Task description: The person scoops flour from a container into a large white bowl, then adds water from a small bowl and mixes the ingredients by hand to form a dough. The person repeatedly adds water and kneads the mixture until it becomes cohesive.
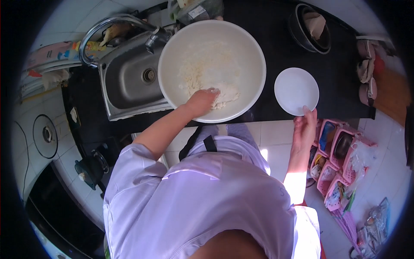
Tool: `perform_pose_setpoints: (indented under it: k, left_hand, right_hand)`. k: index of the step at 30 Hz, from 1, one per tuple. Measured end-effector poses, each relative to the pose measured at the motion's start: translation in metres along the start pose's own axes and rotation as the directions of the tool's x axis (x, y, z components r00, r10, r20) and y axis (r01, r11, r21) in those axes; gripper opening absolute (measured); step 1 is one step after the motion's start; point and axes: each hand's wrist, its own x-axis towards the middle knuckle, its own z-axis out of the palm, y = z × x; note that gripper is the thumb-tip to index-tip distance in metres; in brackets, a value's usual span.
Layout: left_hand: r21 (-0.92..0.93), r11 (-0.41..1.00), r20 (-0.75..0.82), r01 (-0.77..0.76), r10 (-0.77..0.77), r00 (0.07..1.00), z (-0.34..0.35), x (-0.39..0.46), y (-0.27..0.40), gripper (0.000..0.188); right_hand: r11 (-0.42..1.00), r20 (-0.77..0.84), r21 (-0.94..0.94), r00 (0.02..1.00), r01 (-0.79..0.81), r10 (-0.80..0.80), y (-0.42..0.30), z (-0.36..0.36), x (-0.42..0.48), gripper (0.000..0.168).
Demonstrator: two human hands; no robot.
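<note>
A large cream-coloured basin [249, 74] stands on the black counter, its left side over the edge of the sink. Flour and shaggy bits of dough [194, 76] lie in it. My left hand [204, 101] is inside the basin near its front wall, fingers in the floury dough; the fingertips are partly hidden, so whether they close on any of it cannot be told. To the right of the basin, my right hand [305, 118] holds a round white bowl or dish [296, 89] by its near rim, thumb on top. The dish looks empty.
At the left is a stainless steel sink [124, 74] with a curved chrome faucet [111, 20]. Dark nested bowls [296, 30] stand at the back right. Pink baskets [338, 145] with mixed items are on the floor below the counter's right end. A bagged item [210, 8] lies behind the basin.
</note>
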Motion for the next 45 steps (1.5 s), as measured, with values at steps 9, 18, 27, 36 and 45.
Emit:
perform_pose_setpoints:
  k: [9,18,27,36,45]
  left_hand:
    - [-0.021,1.000,-0.123,0.014,-0.016,0.992,0.023,0.035,-0.001,0.050]
    - [-0.723,0.624,-0.228,0.294,-0.619,0.752,-0.051,0.059,-0.070,0.068]
    - [-0.375,0.778,-0.374,0.503,-0.624,0.686,0.013,0.056,-0.038,0.066]
    - [-0.947,0.147,0.103,0.287,-0.706,0.701,-0.004,0.043,-0.088,0.042]
    - [-0.993,-0.103,0.064,-0.058,-0.883,0.465,-0.011,0.039,-0.079,0.027]
  right_hand:
    - [1.000,0.011,0.012,1.000,0.012,-0.012,-0.003,0.009,0.006,0.035]
    - [0.999,0.051,-0.047,0.999,0.011,-0.009,-0.009,0.023,-0.005,0.028]
    - [0.998,0.102,-0.045,0.994,-0.041,0.045,0.005,0.031,-0.004,0.029]
    - [0.980,0.192,-0.201,0.980,-0.008,0.047,0.018,0.074,-0.012,0.043]
    - [0.949,0.313,-0.313,0.948,0.041,0.062,0.063,0.162,-0.006,0.052]
